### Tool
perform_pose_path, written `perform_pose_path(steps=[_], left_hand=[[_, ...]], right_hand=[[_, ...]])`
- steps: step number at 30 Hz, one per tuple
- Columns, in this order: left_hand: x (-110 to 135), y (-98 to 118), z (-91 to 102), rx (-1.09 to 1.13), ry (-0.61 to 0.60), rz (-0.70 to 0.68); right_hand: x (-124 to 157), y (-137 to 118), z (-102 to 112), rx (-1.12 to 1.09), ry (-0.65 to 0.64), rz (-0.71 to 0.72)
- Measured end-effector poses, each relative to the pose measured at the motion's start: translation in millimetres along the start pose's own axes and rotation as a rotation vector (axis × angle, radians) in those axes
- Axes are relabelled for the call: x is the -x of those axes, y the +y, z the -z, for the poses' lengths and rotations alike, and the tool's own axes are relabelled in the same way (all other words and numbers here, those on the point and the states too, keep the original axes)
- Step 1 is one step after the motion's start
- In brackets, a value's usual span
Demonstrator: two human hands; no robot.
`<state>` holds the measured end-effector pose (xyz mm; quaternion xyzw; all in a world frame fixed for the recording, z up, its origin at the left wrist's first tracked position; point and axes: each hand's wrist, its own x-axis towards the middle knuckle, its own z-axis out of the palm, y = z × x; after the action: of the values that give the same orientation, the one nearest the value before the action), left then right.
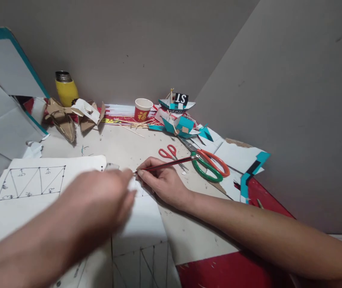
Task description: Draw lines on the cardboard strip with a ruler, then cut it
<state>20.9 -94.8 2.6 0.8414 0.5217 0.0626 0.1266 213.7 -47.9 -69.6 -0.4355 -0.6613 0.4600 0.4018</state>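
Observation:
My right hand (161,182) rests on the table and pinches a red pencil (171,164), its tip down on a white paper sheet (141,224) with ruled pencil lines. My left hand (99,204) hovers close to the camera, blurred, over the same sheet just left of the pencil tip; its fingers are smeared and I cannot make out their state. A second white sheet (33,188) with a drawn grid of triangles lies to the left.
Small red scissors (168,153) and large scissors with green and orange handles (209,164) lie behind my right hand. Further back stand a red paper cup (143,110), a yellow flask (65,90), cardboard scraps (65,118), paper boats (177,104) and wooden sticks. Grey walls close the corner.

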Motion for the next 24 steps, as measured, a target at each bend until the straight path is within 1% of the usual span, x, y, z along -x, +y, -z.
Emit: perform_pose_path(steps=[1, 2, 3, 4, 6, 8, 10, 14, 19, 22, 24], left_hand=[[-5, -14, 6.5, -0.08, 0.038, 0.096], [-9, -27, 11.3, -0.22, 0.048, 0.219], [-14, -37, 14.5, -0.298, 0.009, 0.297], [-17, -46, 15.9, -0.303, -0.052, 0.331], [-22, -55, 15.2, -0.239, -0.121, 0.347], [-24, -55, 12.5, -0.156, -0.166, 0.341], [-24, -50, 10.3, -0.114, -0.187, 0.337], [-22, -39, 8.3, -0.151, -0.181, 0.358], [-20, -29, 6.8, -0.171, -0.197, 0.326], [-20, -32, 7.0, -0.142, -0.163, 0.323], [-20, -37, 8.9, -0.047, -0.123, 0.312]], right_hand=[[0, 0, 0, -0.011, -0.004, -0.01], [0, -1, 0, -0.03, -0.009, -0.025], [0, -1, 0, -0.054, -0.012, -0.039], [0, -2, 0, -0.076, -0.015, -0.051], [0, -3, -1, -0.1, -0.013, -0.062], [0, -4, 0, -0.103, -0.015, -0.067], [0, -5, 0, -0.103, -0.016, -0.069], [0, -6, 0, -0.094, -0.007, -0.067], [0, -6, -1, -0.094, -0.004, -0.059], [1, -5, -1, -0.098, -0.004, -0.068], [1, -4, -1, -0.112, -0.006, -0.08]])
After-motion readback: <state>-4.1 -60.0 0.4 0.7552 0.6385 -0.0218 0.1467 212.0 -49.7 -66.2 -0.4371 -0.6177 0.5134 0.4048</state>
